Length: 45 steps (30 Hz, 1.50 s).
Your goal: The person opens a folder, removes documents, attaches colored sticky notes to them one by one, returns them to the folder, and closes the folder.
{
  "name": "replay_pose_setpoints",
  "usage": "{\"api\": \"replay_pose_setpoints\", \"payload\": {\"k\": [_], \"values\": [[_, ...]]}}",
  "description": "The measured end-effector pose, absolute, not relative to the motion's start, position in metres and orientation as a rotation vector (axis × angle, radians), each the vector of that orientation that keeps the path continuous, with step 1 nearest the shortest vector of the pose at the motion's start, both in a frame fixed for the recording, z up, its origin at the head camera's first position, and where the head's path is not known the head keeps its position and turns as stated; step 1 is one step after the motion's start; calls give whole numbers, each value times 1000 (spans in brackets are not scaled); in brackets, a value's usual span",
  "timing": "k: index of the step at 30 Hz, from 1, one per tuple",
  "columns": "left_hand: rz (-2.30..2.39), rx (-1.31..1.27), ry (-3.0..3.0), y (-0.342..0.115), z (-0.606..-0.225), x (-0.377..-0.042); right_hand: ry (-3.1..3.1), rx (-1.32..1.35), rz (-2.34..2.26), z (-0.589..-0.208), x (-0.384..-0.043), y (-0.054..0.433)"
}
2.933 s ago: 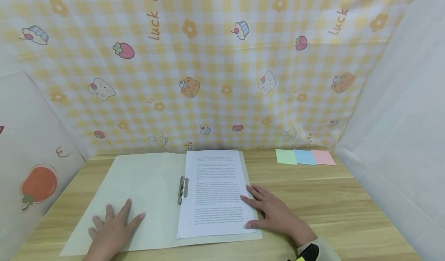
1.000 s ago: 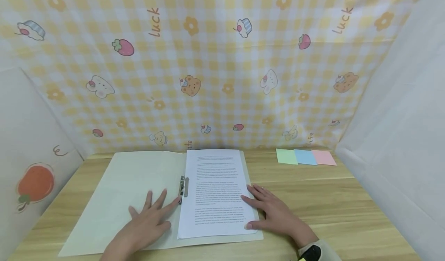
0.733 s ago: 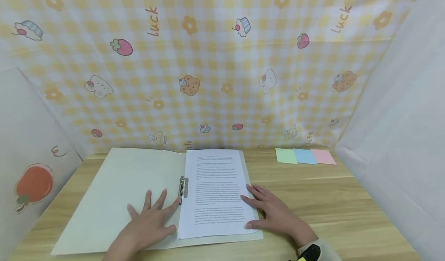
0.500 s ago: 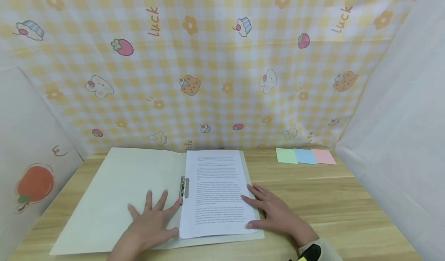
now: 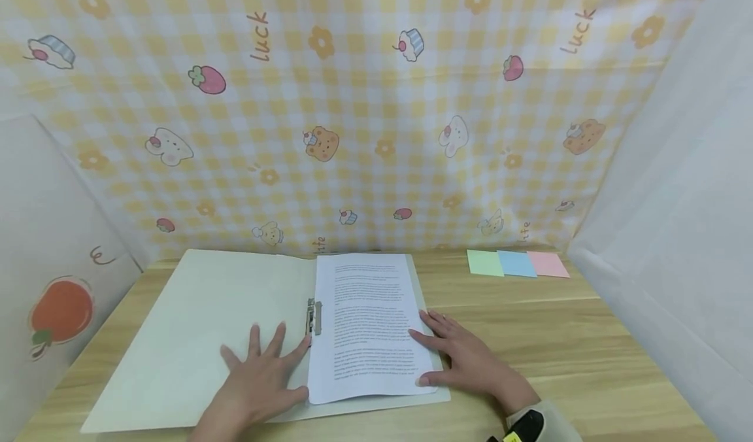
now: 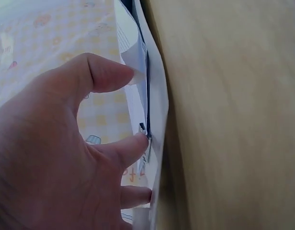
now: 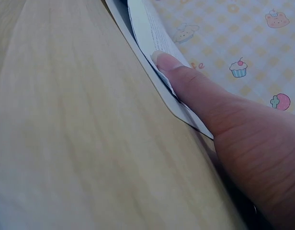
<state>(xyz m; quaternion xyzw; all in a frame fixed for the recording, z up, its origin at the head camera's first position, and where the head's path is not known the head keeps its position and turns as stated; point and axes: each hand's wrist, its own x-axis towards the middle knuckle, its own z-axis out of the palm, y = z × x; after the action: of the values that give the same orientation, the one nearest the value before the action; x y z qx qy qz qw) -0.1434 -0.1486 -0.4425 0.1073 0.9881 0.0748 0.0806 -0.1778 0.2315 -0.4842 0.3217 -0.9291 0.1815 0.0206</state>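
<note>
A cream folder [image 5: 194, 324] lies spread open on the wooden table, with a stack of printed paper [image 5: 370, 331] on its right half. By the stack's left edge sits a metal binder clip [image 5: 314, 318]. My left hand [image 5: 255, 383] has its fingers spread over the folder's left side. Its index fingertip is at the clip's lower end and its thumb tip meets the paper's left edge, as the left wrist view also shows. My right hand [image 5: 465, 363] rests along the stack's right edge, thumb [image 7: 186, 81] laid on the paper near the bottom corner, fingers extended.
Green [image 5: 485, 263], blue [image 5: 518, 263] and pink [image 5: 548, 265] sticky notes lie in a row at the back right of the table [image 5: 559, 350]. A yellow checked cloth [image 5: 376, 102] hangs behind, and white cloth sides [image 5: 688, 233] flank the table.
My left hand has moved right from the folder's left cover to the clip and paper edge. The paper's lower end has shifted slightly right, and the left cover's outer edge sits further left. My right hand stays put.
</note>
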Motion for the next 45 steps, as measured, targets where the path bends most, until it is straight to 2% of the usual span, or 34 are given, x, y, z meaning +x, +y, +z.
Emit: {"api": "replay_pose_setpoints", "payload": {"k": [14,26,45], "values": [[233,337,2943,-151,-443,-144,-2907,983,572,-484,-178,232],[551,352,2816,-166,-442,-144,-2910,980,576,-483,-178,232],[272,363,2973,-152,-409,-161,-2896,971,631,-486,-178,233]]}}
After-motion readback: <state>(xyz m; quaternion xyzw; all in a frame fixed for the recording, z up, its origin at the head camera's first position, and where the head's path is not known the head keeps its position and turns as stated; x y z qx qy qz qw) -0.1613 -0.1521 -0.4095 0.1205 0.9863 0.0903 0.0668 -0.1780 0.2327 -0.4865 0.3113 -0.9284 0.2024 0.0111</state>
